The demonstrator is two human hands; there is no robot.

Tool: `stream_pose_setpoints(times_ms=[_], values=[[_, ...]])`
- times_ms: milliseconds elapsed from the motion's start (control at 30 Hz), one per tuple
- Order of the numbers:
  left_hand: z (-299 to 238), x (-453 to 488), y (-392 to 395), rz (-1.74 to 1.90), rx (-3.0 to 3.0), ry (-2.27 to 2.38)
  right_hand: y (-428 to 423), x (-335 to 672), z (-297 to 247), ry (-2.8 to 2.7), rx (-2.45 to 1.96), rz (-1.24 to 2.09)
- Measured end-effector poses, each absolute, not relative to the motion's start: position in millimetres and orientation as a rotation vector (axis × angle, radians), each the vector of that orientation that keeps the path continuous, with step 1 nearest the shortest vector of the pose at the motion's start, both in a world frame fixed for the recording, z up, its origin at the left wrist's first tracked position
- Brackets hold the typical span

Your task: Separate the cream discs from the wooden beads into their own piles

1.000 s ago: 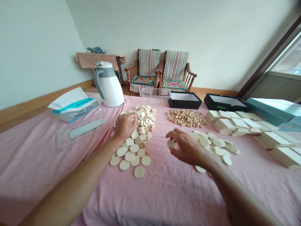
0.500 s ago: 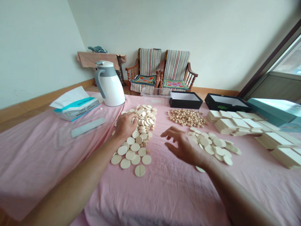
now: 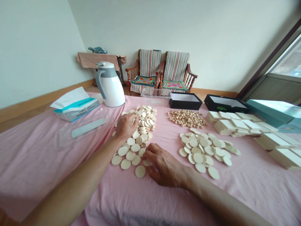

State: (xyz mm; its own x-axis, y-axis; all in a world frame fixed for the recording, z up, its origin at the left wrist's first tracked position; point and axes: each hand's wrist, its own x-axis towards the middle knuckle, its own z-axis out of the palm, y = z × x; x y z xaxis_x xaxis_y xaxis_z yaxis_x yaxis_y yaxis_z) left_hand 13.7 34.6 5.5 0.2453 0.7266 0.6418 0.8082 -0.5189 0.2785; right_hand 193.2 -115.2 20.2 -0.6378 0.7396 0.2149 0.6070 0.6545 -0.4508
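Left hand (image 3: 127,126) and right hand (image 3: 161,164) at a disc pile (image 3: 139,140) on pink cloth (image 3: 131,201).
From the pile's middle, the left hand rests at 11 o'clock, fingers bent. The right hand, at 5 o'clock, curls its fingers at one disc (image 3: 147,162); I cannot tell whether either hand grips. A second heap (image 3: 204,148) lies at 3 o'clock, beads (image 3: 187,119) at 2.

Pale round wooden discs (image 3: 135,147), heaped among small wooden pieces (image 3: 144,144), some tilted and overlapped, others laid flat at the near edge, one disc (image 3: 147,163) partly covered by the right hand (image 3: 162,164), a separate disc heap (image 3: 204,142) loosely spread to the right
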Motion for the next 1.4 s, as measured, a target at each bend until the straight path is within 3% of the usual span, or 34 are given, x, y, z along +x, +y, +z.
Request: stream_pose_setpoints(times_ms=[200,500,600,700,867,967,1167,1400], values=[[6,14,34,-1.125,-2.387,-1.492,-114,203,24,-2.437,-1.183,0.373],[8,15,33,-1.117,-2.406,-1.503,-86,300,53,-1.944,-2.182,-0.26],[8,15,33,-1.12,-2.41,-1.492,-85,314,56,-1.825,-2.312,-0.404],[7,15,33,-1.121,-2.412,-1.486,-85,301,53,-1.868,-2.081,-0.402],[5,14,34,-1.137,-2.379,-1.475,-102,237,40,-2.219,-1.251,0.279],[5,14,33,-1.13,-2.379,-1.451,-118,202,34,-2.434,-0.936,0.461],[6,14,33,-1.13,-2.394,-1.422,-128,179,20,-2.649,-0.877,0.312],[7,14,33,-1.143,-2.392,-1.427,-127,179,17,-2.545,-0.856,0.459]])
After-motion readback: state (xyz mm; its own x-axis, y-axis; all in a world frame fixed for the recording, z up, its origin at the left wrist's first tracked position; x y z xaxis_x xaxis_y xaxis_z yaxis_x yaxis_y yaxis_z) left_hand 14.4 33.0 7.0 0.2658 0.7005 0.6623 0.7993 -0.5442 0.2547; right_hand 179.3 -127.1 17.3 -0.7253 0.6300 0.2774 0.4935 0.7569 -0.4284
